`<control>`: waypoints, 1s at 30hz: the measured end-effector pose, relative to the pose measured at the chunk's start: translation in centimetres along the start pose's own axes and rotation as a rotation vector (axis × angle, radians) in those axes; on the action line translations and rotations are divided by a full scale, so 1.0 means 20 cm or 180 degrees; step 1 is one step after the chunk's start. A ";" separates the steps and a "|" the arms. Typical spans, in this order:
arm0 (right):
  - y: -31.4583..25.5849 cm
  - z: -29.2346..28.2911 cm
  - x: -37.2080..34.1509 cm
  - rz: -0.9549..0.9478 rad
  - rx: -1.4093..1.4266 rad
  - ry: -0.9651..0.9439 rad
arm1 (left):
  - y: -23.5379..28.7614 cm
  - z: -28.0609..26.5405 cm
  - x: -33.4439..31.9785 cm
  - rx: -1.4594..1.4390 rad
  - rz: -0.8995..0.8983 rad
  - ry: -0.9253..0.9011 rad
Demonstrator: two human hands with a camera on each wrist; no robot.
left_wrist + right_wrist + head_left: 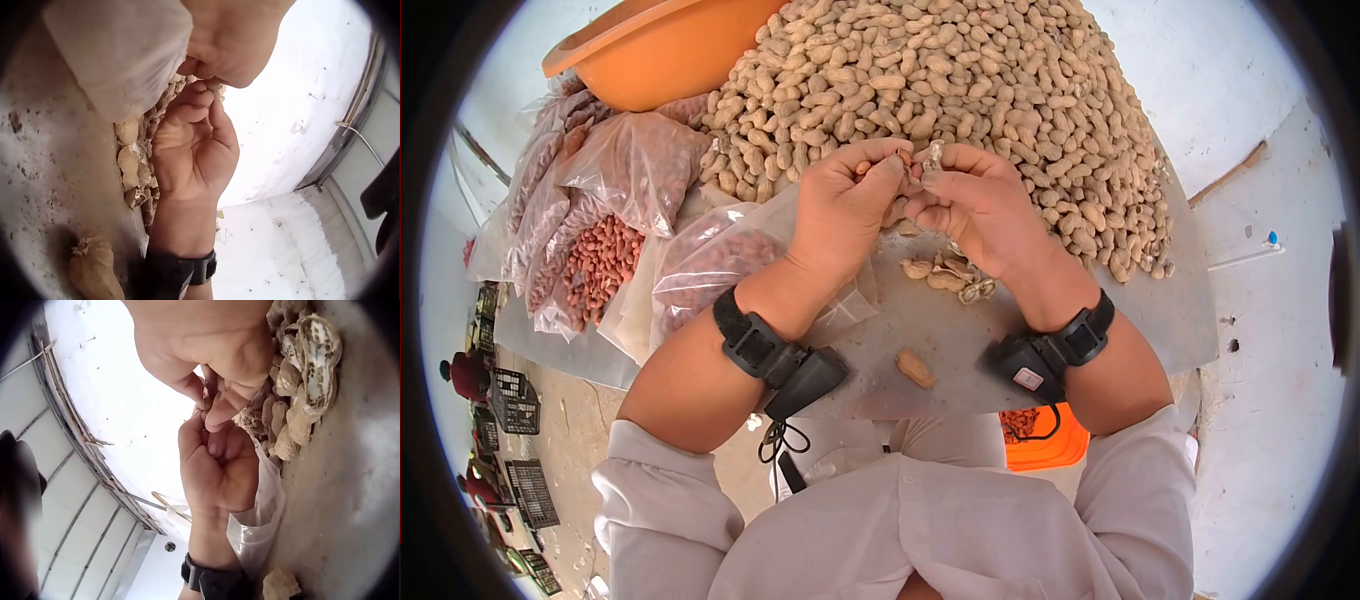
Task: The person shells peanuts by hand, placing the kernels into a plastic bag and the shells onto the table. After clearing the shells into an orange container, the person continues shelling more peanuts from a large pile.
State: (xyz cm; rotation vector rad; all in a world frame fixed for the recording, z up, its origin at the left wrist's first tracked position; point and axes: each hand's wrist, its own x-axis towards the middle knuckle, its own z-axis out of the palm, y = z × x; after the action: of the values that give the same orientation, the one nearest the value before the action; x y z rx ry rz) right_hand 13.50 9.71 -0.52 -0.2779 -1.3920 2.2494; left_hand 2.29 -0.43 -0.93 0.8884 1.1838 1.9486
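Observation:
Both hands meet at the near edge of a large heap of unshelled peanuts [940, 75]. My right hand [982, 205] pinches a cracked peanut shell [933, 158] between thumb and fingers. Close against it, my left hand [840, 205] has its fingers curled with thumb and fingertips pinched together, and reddish peanut kernel [907, 157] shows at the fingertips. In the right wrist view the fingertips of both hands touch, mostly hiding what they hold. Below the hands lie several empty shells [952, 275], one with its pale inside [319, 359] turned up.
A single unshelled peanut [915, 368] lies on the grey tabletop [850, 385] near its front edge. Clear bags of red kernels [605, 265] fill the left side, with an orange basin [660, 55] behind them. Under the table's edge stands an orange container [1050, 445] holding reddish bits.

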 end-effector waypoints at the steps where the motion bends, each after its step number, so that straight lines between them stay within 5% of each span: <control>1: 0.00 0.00 0.00 -0.0067 -0.0016 -0.0024 | 0.00 0.00 0.00 -0.0140 -0.0002 0.0006; 5: 0.00 0.02 0.00 -0.0263 -0.0209 0.0092 | 0.00 -0.03 0.02 -0.0416 -0.0315 -0.0227; 11: -0.03 0.05 -0.03 -0.0833 -0.1798 0.0129 | 0.01 -0.05 0.02 -0.1581 -0.1192 -0.0211; 17: -0.03 0.07 -0.03 -0.2373 -0.3499 0.0195 | 0.00 -0.06 0.02 -0.2065 -0.1578 -0.0186; 20: -0.04 0.06 -0.02 -0.2656 -0.3737 0.0077 | -0.01 -0.07 0.02 -0.2132 -0.1672 -0.0191; 30: -0.05 0.05 -0.03 -0.2349 -0.3918 0.0277 | -0.03 -0.08 0.03 -0.1934 -0.1604 -0.0374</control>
State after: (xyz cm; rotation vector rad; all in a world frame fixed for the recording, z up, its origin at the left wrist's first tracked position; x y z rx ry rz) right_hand 13.79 8.96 0.74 -0.1800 -2.1813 0.6187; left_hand 0.72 -0.52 -1.91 0.3330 0.6012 1.6561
